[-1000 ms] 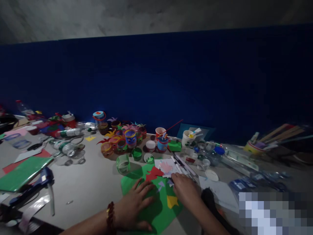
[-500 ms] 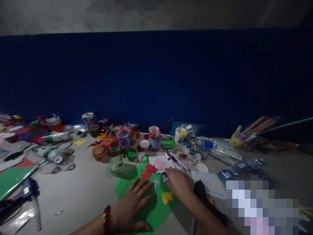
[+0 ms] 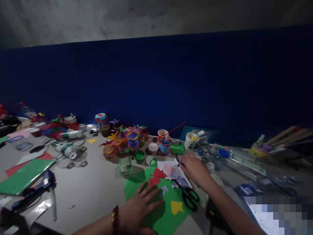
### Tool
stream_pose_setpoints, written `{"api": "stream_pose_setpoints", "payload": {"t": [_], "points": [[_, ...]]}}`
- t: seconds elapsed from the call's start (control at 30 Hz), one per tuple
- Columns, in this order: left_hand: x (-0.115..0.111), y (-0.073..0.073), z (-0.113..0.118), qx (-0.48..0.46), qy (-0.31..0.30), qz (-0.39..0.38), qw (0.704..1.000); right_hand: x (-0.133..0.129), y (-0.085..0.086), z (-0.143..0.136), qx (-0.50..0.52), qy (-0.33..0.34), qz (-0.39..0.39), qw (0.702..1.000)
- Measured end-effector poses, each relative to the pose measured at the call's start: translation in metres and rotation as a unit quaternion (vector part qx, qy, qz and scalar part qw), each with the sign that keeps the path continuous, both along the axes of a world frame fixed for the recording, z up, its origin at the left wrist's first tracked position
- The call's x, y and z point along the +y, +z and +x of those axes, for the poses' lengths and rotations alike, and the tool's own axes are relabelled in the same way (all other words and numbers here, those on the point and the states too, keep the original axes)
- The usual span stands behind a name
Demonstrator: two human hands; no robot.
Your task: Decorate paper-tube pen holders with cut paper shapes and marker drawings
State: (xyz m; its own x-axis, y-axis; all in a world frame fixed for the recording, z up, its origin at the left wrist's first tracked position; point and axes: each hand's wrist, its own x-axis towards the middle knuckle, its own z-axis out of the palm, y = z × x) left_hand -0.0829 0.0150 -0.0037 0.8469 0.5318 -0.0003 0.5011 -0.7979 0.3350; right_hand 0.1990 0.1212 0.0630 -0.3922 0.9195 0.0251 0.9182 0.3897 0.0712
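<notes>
My left hand (image 3: 144, 207) lies flat, fingers spread, on a sheet of green paper (image 3: 161, 222). On that sheet are a red paper cutout (image 3: 156, 176), a yellow paper cutout (image 3: 176, 207) and a small lilac piece (image 3: 165, 188). My right hand (image 3: 195, 168) is beyond the sheet, fingers curled over marker pens (image 3: 181, 163); part of the grip is hidden under the hand. Black-handled scissors (image 3: 190, 197) rest on the sheet's right side. A white sheet with pink and lilac scraps (image 3: 168, 168) lies left of the pens.
Behind stand a clear green cup (image 3: 126, 168), green paint (image 3: 139, 156), several decorated cups (image 3: 133, 142) and a green block (image 3: 177, 148). Plastic bottles (image 3: 69, 150) and a glue gun (image 3: 46, 182) lie left. More bottles (image 3: 244, 161) and a cup of brushes (image 3: 260, 150) are right.
My right hand has moved away from me, off the green sheet and over the pens, uncovering the scissors. The left hand stays flat on the sheet. The view has shifted left.
</notes>
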Motion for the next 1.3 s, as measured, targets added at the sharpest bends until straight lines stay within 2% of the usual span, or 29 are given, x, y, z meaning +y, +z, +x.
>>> {"api": "stream_pose_setpoints", "payload": {"t": [0.17,0.33,0.77,1.1,1.3], "points": [[0.000,-0.005,-0.002,-0.038,0.005,0.013,0.999,0.030,-0.006,0.002,-0.022,0.016,0.022,0.999],[0.002,-0.011,-0.003,-0.039,0.000,0.027,0.999,0.047,-0.018,0.005,-0.029,0.031,0.032,0.999],[0.004,-0.013,-0.005,-0.033,0.001,0.044,0.999,0.062,-0.029,0.010,-0.050,0.053,0.013,0.997],[0.003,-0.006,-0.003,-0.022,0.002,0.012,1.000,0.069,-0.035,0.005,-0.058,0.052,0.003,0.997],[0.002,-0.003,-0.002,-0.035,0.003,0.031,0.999,0.068,-0.032,0.005,-0.057,0.049,-0.001,0.997]]}}
